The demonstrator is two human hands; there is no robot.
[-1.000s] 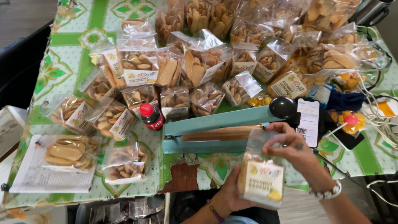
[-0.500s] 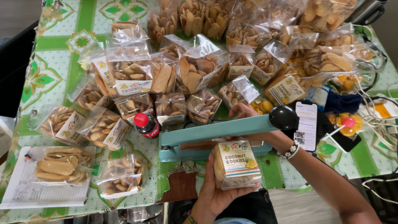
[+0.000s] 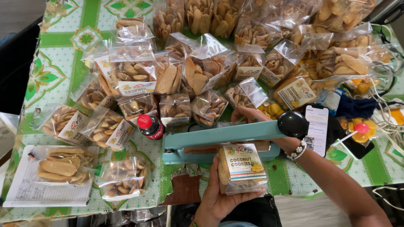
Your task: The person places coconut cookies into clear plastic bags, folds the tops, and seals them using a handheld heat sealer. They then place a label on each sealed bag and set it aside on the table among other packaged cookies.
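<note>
The left hand cups a clear bag of cookies from below, palm up and fingers wrapped around its underside, so that the bag's open top lies across the sealing bar of the teal heat sealer; held this way the plastic neck sits flat between bar and base while the cookies hang clear of the jaw. The right hand reaches over the sealer's lever arm, fingers spread on the far side near the black knob, wrist with a beaded bracelet resting behind it; whether it grips anything I cannot tell. A red-capped bottle stands just beside the sealer's hinge end. Sealed cookie bags crowd the far half of the table, stacked against each other; two more lie on a sheet of paper at the near left. A smartphone lies right of the knob, near white cables. The tablecloth is green-and-white patterned plastic, torn at the near edge, with dark floor beyond
</note>
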